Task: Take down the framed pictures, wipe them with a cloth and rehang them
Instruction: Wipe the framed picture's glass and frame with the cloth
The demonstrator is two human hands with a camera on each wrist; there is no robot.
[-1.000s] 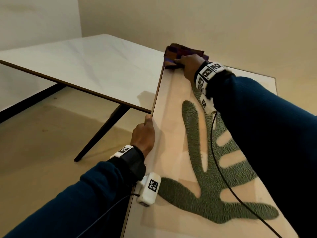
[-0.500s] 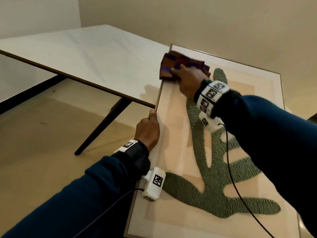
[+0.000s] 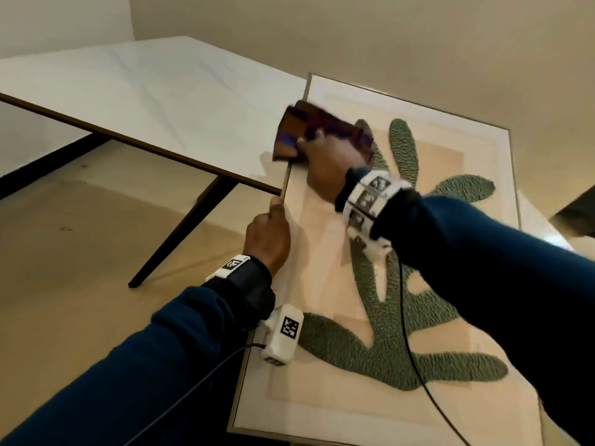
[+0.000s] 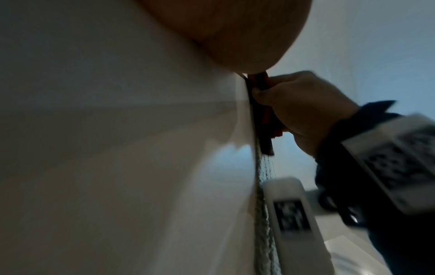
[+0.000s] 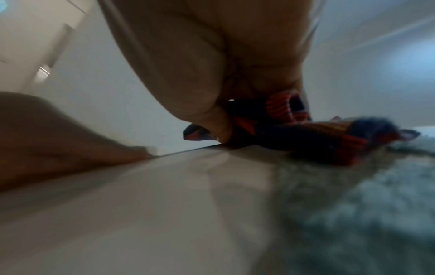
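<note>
A large framed picture (image 3: 325, 262) with a green branching shape on a cream ground lies tilted in front of me, its far end against the white table. My left hand (image 3: 269, 235) grips the frame's left edge, thumb along the rim. My right hand (image 3: 328, 162) presses a folded striped cloth (image 3: 309, 130) of purple, red and orange onto the glass near the upper left edge. In the right wrist view the cloth (image 5: 294, 134) is bunched under my fingers on the glass. The left wrist view shows the frame edge-on (image 4: 256, 167) with the right hand (image 4: 301, 109) beside it.
A white marble-look table (image 3: 154, 101) on black legs stands to the left of the frame. Beige floor (image 3: 80, 252) lies below it, and plain cream walls rise behind. A dark object (image 3: 576, 214) sits at the right edge. Wrist camera cables trail over the picture.
My right hand and the cloth have slid from the frame's top left corner down along its left side toward me. The left hand keeps its hold on the left edge.
</note>
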